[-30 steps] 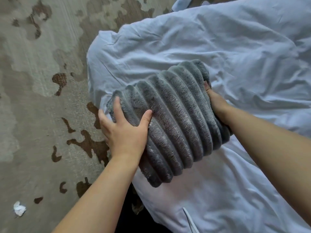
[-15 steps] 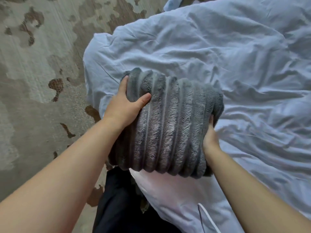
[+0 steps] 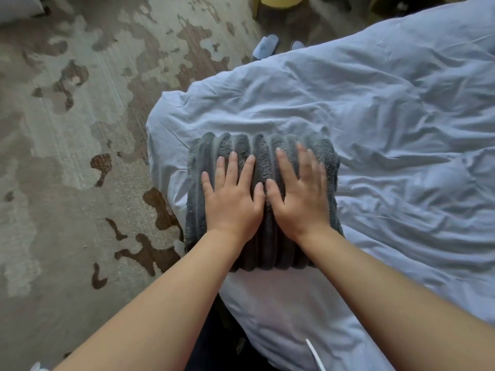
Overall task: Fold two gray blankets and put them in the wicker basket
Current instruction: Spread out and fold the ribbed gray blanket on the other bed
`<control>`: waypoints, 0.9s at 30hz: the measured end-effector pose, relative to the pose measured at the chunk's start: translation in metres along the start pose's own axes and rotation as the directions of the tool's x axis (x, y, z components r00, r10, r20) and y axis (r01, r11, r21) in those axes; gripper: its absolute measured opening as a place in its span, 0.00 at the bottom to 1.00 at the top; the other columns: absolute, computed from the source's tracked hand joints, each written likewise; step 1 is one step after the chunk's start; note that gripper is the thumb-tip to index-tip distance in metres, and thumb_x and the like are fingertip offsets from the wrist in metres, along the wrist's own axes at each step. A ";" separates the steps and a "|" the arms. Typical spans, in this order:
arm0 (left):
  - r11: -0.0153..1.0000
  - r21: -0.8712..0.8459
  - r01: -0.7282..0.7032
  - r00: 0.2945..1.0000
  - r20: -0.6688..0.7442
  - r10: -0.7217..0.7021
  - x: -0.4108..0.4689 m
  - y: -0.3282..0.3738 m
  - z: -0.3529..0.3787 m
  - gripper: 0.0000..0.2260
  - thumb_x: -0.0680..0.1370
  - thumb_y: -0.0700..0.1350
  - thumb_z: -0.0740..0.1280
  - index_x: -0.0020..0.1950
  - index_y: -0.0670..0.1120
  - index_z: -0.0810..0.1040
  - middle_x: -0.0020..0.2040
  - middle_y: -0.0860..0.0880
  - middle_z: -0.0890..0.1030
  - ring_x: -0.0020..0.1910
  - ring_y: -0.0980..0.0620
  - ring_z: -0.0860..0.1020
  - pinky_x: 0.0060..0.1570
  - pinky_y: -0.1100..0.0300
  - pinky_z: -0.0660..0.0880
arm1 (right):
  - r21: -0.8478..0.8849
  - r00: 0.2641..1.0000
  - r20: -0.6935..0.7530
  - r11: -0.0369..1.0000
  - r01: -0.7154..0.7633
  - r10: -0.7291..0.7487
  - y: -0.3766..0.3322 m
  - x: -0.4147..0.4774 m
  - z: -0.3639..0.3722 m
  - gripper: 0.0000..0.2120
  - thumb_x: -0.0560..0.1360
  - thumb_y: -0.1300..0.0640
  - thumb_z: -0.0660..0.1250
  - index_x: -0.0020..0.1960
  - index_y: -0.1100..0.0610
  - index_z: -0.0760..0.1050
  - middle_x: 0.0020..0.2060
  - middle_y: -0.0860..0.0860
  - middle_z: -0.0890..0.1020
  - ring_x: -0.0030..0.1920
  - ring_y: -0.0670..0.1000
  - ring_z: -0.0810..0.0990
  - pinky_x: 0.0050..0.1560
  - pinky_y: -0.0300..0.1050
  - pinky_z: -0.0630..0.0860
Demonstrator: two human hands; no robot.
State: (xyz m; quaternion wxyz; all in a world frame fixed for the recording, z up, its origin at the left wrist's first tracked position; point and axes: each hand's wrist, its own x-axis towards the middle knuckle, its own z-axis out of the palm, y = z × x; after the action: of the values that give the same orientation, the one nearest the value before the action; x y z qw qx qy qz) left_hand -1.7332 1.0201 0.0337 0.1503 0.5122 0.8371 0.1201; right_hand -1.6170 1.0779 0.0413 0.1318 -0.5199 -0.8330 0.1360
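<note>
The gray blanket (image 3: pixel 265 145) is a thick plush cloth, a soft fleece with a deep ribbed pile. Its ridges look velvety and matt, with a faint sheen along their crests, and its right edge shows a shorter, nubbly nap. The bed cover (image 3: pixel 375 116) under it is a thin, smooth woven cloth, pale blue-white, matt and heavily creased. The carpet (image 3: pixel 67 135) is a low-pile textile, matt and slightly rough, with fine woven lines and a blotched pattern in gray, beige and brown. The slipper (image 3: pixel 265 46) lying on the carpet looks like soft pale cloth with a matt face.
</note>
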 end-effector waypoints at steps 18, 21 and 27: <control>0.993 -0.104 -0.047 0.901 -0.435 -0.003 0.052 -0.062 0.178 0.25 0.71 0.56 0.52 0.68 0.52 0.65 0.70 0.50 0.64 0.70 0.47 0.62 0.69 0.44 0.55 | -0.025 0.928 -0.220 0.952 0.304 -0.302 0.093 0.019 0.182 0.27 0.77 0.41 0.43 0.69 0.54 0.63 0.69 0.59 0.61 0.71 0.62 0.58 0.72 0.58 0.54; 0.993 -0.103 -0.065 0.881 -0.473 0.008 0.054 -0.063 0.186 0.25 0.71 0.55 0.51 0.68 0.52 0.65 0.70 0.50 0.64 0.70 0.47 0.62 0.68 0.44 0.56 | -0.031 0.905 -0.278 0.945 0.327 -0.322 0.098 0.020 0.191 0.28 0.77 0.41 0.43 0.69 0.55 0.64 0.69 0.60 0.62 0.71 0.62 0.57 0.73 0.58 0.53; 0.992 -0.102 -0.075 0.866 -0.499 0.014 0.052 -0.058 0.174 0.25 0.72 0.55 0.52 0.69 0.51 0.65 0.70 0.47 0.69 0.70 0.47 0.62 0.69 0.45 0.55 | -0.043 0.910 -0.271 0.948 0.314 -0.314 0.090 0.021 0.175 0.28 0.77 0.42 0.44 0.70 0.54 0.63 0.71 0.58 0.62 0.72 0.62 0.59 0.73 0.58 0.54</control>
State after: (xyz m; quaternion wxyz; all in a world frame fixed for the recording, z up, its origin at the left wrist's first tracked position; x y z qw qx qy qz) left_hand -1.7379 1.0485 -0.1545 -0.0431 0.4735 0.8268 0.3005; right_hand -1.6142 1.1191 -0.1525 0.2664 -0.3930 -0.8792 0.0406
